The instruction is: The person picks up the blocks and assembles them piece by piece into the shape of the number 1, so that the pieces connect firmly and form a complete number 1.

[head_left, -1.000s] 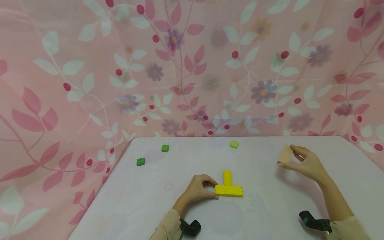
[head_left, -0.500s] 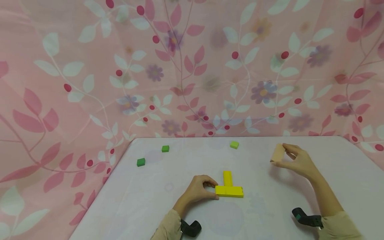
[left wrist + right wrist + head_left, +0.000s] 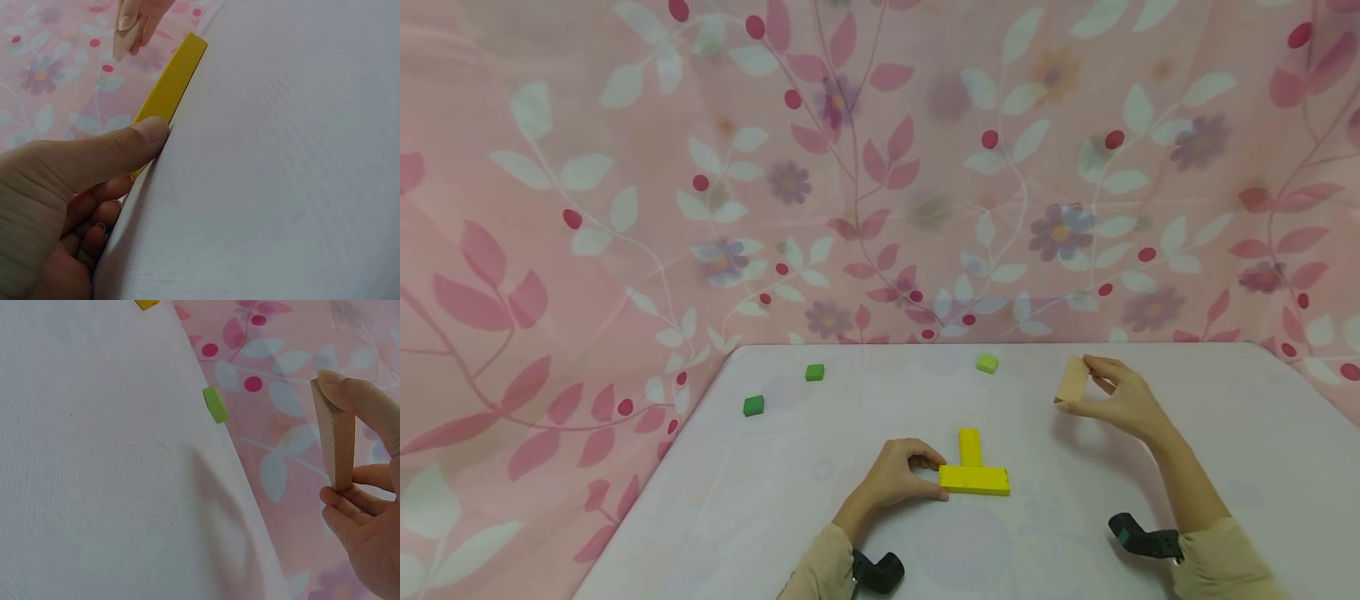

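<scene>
My left hand (image 3: 898, 473) holds the left end of a long yellow block (image 3: 976, 481), thumb on the near side and fingers curled behind. In the left wrist view the thumb lies on the yellow block (image 3: 172, 84). A second yellow block (image 3: 970, 447) runs back from its middle, making an upside-down T. My right hand (image 3: 1123, 402) pinches a plain wooden block (image 3: 1072, 380) by its two ends, above the table, its shadow below. The right wrist view shows that wooden block (image 3: 339, 440) tilted between thumb and fingers.
Two dark green blocks (image 3: 754, 406) sit at the table's back left. A light green block (image 3: 987, 363) lies near the far edge, left of the wooden one. Behind the white table (image 3: 850, 400) hangs a pink floral cloth (image 3: 880, 183). Each wrist carries a black camera mount (image 3: 880, 572).
My right hand has carried the wooden block leftward, toward the yellow blocks. The left hand and the yellow blocks have stayed in place.
</scene>
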`<state>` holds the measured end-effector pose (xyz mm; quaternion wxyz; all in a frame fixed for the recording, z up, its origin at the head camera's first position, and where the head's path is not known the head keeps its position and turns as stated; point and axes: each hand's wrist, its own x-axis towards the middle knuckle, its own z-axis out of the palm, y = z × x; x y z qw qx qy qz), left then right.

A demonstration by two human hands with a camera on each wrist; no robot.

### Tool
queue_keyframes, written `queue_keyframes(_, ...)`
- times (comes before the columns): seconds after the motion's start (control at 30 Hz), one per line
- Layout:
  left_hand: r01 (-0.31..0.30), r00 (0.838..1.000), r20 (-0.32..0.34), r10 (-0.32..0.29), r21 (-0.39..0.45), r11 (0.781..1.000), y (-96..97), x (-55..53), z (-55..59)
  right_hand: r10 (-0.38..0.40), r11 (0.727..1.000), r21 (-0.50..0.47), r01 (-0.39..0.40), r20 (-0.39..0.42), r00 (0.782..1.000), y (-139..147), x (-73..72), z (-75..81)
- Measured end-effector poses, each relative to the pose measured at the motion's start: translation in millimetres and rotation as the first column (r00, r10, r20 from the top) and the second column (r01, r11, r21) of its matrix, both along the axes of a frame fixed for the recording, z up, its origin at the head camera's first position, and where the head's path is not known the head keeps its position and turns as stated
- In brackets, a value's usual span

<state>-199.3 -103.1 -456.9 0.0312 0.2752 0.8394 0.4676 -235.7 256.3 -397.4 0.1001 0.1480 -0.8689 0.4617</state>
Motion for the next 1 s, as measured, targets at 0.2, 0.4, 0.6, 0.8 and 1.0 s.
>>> queue_keyframes(0.2, 0.007, 1.0, -0.02, -0.007, -0.004, 1.0, -0.2, 0.5, 1.9, 0.015, 1.0, -0.01, -0.015, 0.007, 1.0, -10, -2.8, 1.1)
queue_keyframes(0.4, 0.004, 1.0, -0.023, -0.004, -0.005, 1.0, -0.3, 0.2, 1.2, 0.044, 0.999, -0.017, -0.044, 0.025, 0.999, -21, -8.0, -2.0)
queue_keyframes(0.6, 0.013, 1.0, -0.014, -0.012, 0.008, 1.0, 0.3, 1.4, 2.7, 0.081, 0.997, -0.022, -0.08, 0.031, 0.996, -31, -12.6, -6.3)
queue_keyframes(0.8, 0.01, 1.0, -0.01, -0.009, 0.01, 1.0, 0.3, 2.0, 2.7, 0.101, 0.995, -0.002, -0.101, 0.028, 0.995, -42, -15.3, -8.7)
queue_keyframes(1.0, 0.002, 1.0, 0.0, -0.002, 0.013, 1.0, 0.2, 2.1, 2.2, 0.127, 0.992, 0.015, -0.127, 0.032, 0.991, -53, -21.1, -14.7)
